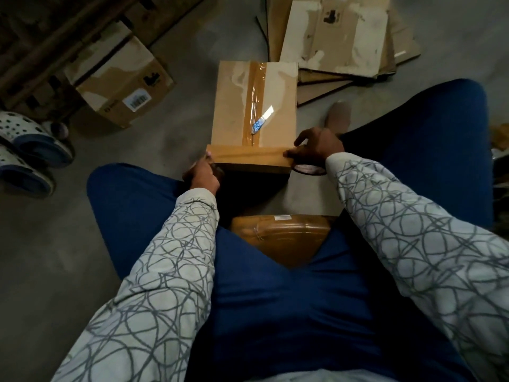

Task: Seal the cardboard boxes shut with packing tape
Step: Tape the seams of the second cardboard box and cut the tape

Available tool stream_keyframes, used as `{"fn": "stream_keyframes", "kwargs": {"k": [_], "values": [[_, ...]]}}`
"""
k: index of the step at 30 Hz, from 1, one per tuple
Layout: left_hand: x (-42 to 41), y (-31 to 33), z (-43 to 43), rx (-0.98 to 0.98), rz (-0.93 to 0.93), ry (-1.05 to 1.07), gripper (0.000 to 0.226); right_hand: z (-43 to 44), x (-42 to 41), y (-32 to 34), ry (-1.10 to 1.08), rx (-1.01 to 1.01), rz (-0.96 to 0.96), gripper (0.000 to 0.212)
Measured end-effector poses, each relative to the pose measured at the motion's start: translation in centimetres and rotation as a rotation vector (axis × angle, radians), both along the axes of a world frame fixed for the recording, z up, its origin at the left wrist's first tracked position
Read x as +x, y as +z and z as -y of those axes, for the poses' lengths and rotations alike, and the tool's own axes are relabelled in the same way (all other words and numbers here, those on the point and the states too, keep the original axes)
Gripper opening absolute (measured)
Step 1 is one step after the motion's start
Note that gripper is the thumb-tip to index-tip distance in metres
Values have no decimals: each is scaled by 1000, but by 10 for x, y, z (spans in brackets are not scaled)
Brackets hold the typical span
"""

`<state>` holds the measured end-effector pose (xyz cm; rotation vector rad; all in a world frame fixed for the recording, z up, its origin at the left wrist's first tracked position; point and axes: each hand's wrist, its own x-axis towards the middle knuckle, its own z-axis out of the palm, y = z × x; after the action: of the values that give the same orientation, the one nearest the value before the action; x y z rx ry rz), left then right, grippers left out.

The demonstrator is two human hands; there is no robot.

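Observation:
A closed cardboard box stands on the floor between my knees. Brown tape runs lengthwise down its top seam, and a second brown strip crosses its near edge. A small blue-handled cutter lies on the lid. My right hand grips the tape roll at the box's near right corner. My left hand presses the tape end against the near left corner; its fingers are mostly hidden.
A stack of flattened cartons lies at the back right. Another box with a barcode label sits at the left by wooden pallets. A pair of spotted clogs is at the far left. A taped parcel rests between my legs.

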<state>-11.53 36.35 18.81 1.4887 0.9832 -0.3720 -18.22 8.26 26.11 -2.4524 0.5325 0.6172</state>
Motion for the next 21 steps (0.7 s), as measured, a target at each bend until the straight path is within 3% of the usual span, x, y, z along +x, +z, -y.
{"fn": "stream_keyframes", "kwargs": {"k": [1, 4, 9, 14, 21], "values": [[0, -7, -5, 41, -34, -58, 17, -1, 1, -3, -21, -4, 0, 53], [1, 8, 9, -152, -22, 172, 25, -2, 9, -8, -38, -37, -19, 58], [0, 24, 24, -38, -44, 124, 17, -4, 15, -16, -52, -63, -74, 62], [3, 17, 31, -154, -35, 261, 40, -13, 20, -18, -5, -131, -95, 61], [0, 9, 38, -172, 30, 363, 23, -21, 21, -16, 6, -206, -88, 61]]}}
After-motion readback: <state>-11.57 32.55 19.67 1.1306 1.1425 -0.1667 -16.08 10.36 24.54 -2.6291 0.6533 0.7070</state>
